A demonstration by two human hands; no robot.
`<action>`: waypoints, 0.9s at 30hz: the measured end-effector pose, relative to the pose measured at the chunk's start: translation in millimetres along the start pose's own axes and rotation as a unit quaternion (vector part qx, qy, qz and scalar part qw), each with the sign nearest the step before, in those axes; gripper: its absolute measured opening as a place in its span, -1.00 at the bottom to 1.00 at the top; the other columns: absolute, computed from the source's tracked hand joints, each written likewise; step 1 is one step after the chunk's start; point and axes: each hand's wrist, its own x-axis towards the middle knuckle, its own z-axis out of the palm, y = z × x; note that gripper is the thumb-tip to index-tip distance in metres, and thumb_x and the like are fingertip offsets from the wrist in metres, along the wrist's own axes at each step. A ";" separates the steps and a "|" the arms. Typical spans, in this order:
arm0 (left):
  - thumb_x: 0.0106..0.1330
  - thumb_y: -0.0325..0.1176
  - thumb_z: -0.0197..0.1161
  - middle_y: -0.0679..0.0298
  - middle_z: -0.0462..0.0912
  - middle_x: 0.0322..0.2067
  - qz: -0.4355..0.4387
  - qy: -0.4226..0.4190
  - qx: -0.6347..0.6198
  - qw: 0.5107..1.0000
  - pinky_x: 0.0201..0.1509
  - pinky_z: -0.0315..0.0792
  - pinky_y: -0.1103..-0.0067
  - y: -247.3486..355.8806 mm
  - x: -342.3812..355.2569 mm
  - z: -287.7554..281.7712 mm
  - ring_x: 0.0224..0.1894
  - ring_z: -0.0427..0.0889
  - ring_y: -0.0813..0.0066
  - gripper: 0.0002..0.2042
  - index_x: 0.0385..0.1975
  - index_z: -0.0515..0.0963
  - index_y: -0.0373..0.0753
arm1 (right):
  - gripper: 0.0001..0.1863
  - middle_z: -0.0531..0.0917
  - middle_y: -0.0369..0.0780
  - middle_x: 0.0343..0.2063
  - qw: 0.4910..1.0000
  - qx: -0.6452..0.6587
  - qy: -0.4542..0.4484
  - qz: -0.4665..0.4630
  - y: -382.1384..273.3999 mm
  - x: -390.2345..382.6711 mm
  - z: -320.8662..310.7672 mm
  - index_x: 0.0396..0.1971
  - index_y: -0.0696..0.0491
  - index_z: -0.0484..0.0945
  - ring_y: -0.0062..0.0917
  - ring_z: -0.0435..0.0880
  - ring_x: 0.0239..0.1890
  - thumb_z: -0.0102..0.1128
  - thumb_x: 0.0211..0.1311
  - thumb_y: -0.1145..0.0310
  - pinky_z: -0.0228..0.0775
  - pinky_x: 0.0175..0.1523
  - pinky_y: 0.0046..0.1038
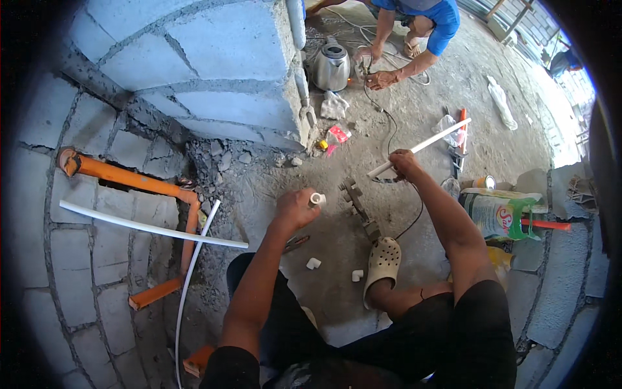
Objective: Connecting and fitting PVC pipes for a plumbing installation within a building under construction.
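Note:
My left hand (295, 207) is closed on a small white plastic fitting (317, 200), its round opening facing up. To its right, my right hand (405, 165) grips a straight white pipe (447, 132) near its lower end, angled up to the right. Between my hands, beside my clog (382, 262), lies a metal tool with several blocks on it (353, 202); a black cord runs nearby. Two white elbow fittings (313, 264) lie on the floor. Left of me, two long white pipes (149, 228) cross near orange pipework (123, 174).
A co-worker in blue (435, 19) crouches by a steel kettle (331, 70), hands on something small. Block walls (227, 113) stand left and right. Red-handled tools (462, 129), a green-and-white sack (492, 214), a can (483, 183) and rubble (220, 159) lie around.

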 end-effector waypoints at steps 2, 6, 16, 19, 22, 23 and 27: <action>0.08 -0.12 0.32 0.05 0.69 -0.34 -0.020 -0.020 -0.023 0.999 -0.12 0.51 0.23 -7.2 7.1 1.5 -0.21 0.68 0.04 -0.70 -0.30 0.62 -0.20 | -0.82 0.44 -0.24 -0.69 1.000 0.010 -0.021 0.001 -4.7 -4.3 2.7 -0.39 0.13 0.58 -0.50 0.39 -0.78 0.15 0.15 0.32 0.33 -0.70 -0.35; 0.09 -0.11 0.29 0.05 0.69 -0.22 -0.049 -0.052 0.059 0.996 0.00 0.50 0.19 -11.1 7.9 10.6 -0.08 0.65 0.01 -0.69 -0.24 0.62 -0.13 | -0.81 0.43 -0.26 -0.69 1.000 0.003 -0.011 -0.006 -3.6 -7.7 -0.6 -0.40 0.12 0.57 -0.51 0.40 -0.77 0.16 0.16 0.30 0.33 -0.70 -0.36; 0.11 -0.11 0.31 -0.01 0.65 -0.24 -0.040 -0.070 0.002 0.997 -0.03 0.46 0.16 -16.2 6.0 21.6 -0.09 0.61 -0.06 -0.68 -0.28 0.57 -0.24 | -0.79 0.46 -0.27 -0.65 1.000 0.014 -0.019 0.008 -3.6 -10.6 10.4 -0.32 0.11 0.59 -0.52 0.41 -0.73 0.18 0.18 0.27 0.26 -0.65 -0.41; 0.11 -0.11 0.31 -0.01 0.65 -0.24 -0.022 -0.071 0.014 0.997 -0.03 0.47 0.16 -10.4 6.7 18.5 -0.09 0.61 -0.06 -0.68 -0.29 0.58 -0.23 | -0.77 0.49 -0.25 -0.63 1.000 0.005 -0.027 -0.008 -1.2 -6.4 8.4 -0.29 0.11 0.61 -0.51 0.44 -0.71 0.18 0.17 0.26 0.30 -0.62 -0.42; 0.13 -0.09 0.24 0.06 0.69 -0.21 -0.039 -0.106 0.021 0.993 0.04 0.48 0.17 -12.2 4.4 13.3 -0.04 0.62 -0.01 -0.70 -0.26 0.59 -0.16 | -0.76 0.45 -0.25 -0.62 0.999 -0.015 -0.029 -0.013 -12.2 -13.7 13.8 -0.30 0.14 0.58 -0.52 0.43 -0.75 0.18 0.21 0.26 0.29 -0.69 -0.42; 0.13 -0.09 0.25 0.05 0.68 -0.21 -0.015 -0.105 0.010 0.994 0.03 0.48 0.17 0.4 14.8 20.2 -0.05 0.62 -0.02 -0.70 -0.27 0.59 -0.16 | -0.76 0.47 -0.25 -0.63 0.971 -0.138 -0.052 -0.189 26.0 17.3 -29.4 -0.31 0.13 0.59 -0.51 0.46 -0.74 0.18 0.20 0.25 0.30 -0.68 -0.42; 0.11 -0.10 0.27 0.03 0.68 -0.20 -0.035 -0.084 0.009 0.996 0.02 0.48 0.15 -32.0 -0.7 17.0 -0.07 0.62 -0.05 -0.70 -0.28 0.59 -0.17 | -0.76 0.41 -0.23 -0.67 0.995 -0.030 -0.025 -0.093 -0.7 -0.5 2.1 -0.38 0.16 0.54 -0.47 0.43 -0.76 0.10 0.15 0.26 0.33 -0.65 -0.35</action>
